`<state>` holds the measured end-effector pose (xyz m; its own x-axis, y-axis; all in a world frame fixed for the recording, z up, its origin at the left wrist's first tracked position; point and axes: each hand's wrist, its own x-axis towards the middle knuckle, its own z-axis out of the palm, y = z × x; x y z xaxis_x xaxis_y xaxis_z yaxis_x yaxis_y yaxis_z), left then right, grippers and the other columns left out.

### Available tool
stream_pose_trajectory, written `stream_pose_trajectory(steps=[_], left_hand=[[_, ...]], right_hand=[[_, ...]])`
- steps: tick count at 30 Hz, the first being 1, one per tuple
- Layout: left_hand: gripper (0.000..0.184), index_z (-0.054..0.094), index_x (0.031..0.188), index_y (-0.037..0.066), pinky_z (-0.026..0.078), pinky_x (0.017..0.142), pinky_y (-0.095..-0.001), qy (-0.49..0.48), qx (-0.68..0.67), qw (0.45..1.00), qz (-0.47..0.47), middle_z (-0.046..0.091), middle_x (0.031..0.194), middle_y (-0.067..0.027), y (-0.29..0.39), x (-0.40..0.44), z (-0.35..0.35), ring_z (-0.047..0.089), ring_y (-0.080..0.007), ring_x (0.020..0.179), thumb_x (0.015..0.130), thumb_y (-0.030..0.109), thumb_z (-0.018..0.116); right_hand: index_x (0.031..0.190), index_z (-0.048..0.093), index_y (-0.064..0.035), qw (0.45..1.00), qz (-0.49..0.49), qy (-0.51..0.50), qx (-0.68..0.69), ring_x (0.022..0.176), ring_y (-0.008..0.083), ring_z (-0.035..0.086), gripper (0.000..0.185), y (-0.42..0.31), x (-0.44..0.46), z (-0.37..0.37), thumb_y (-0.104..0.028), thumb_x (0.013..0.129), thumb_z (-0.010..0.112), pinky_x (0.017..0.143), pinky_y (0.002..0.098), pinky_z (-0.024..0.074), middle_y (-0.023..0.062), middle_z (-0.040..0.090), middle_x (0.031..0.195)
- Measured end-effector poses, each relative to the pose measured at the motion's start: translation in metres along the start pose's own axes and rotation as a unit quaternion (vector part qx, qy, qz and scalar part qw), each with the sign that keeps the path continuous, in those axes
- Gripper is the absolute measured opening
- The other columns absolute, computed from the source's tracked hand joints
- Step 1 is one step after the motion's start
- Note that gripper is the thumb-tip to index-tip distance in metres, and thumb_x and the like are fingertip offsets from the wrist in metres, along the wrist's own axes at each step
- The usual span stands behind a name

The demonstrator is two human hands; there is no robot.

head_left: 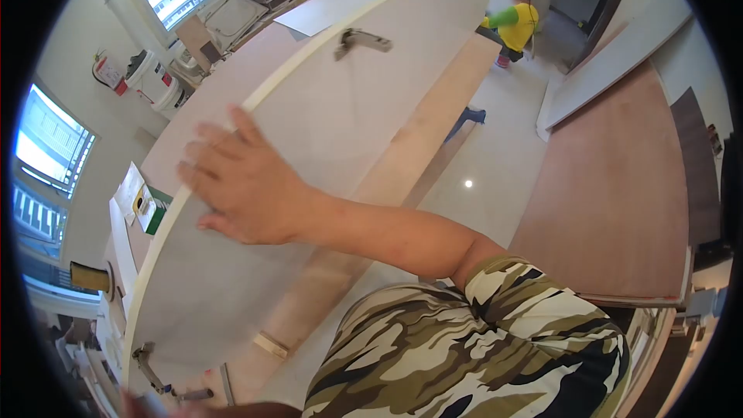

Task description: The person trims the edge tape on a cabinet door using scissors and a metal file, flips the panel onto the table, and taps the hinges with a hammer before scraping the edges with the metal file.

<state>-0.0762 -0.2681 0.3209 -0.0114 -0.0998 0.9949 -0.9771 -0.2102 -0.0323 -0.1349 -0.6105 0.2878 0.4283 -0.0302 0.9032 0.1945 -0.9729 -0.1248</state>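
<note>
A long pale panel (309, 131) with a light edge runs diagonally across the view, bearing metal hinges (361, 42) along its upper side. My right hand (248, 182) lies over the panel near that edge, fingers spread and slightly blurred. Another hinge (151, 370) is at the panel's lower left end. Close to it, at the bottom edge of the view, my left hand (141, 406) is only partly visible and smeared, so its fingers cannot be made out. A wooden strip (422, 120) lies along the panel's lower side.
A person (517, 27) in a yellow and green top crouches at the back right. Brown boards (611, 193) stand on the right. A green and white box (152, 213) and a tape roll (90, 276) are at the left, with buckets (155, 81) by the wall.
</note>
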Motion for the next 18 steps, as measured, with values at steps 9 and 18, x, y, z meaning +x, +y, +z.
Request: stream_pose_trajectory(steps=[9,18], left_hand=[[0.045,0.066,0.119,0.003,0.049,0.077,-0.0437,-0.337,0.253,0.905,-0.058,0.067,0.098,-0.0134,0.051,0.026,0.191,0.064,-0.0351,0.09,0.098,0.042,0.062],[0.051,0.06,0.088,0.002,0.04,0.056,-0.0466,-0.363,0.234,0.899,-0.074,0.057,0.076,-0.0144,0.09,0.044,0.241,0.057,-0.0389,0.069,0.089,0.052,0.07]], right_hand=[[0.11,0.067,-0.0074,0.987,0.07,0.009,0.144,0.112,0.0335,0.058,0.025,0.06,-0.178,-0.084,-0.013,0.086,0.066,0.102,0.0562,0.043,0.0095,0.061,0.11],[0.067,0.037,-0.0168,0.201,0.773,0.266,0.539,0.052,0.0208,0.039,0.064,0.291,-0.388,0.009,-0.072,0.099,0.03,0.047,0.037,0.0311,0.0024,0.039,0.06]])
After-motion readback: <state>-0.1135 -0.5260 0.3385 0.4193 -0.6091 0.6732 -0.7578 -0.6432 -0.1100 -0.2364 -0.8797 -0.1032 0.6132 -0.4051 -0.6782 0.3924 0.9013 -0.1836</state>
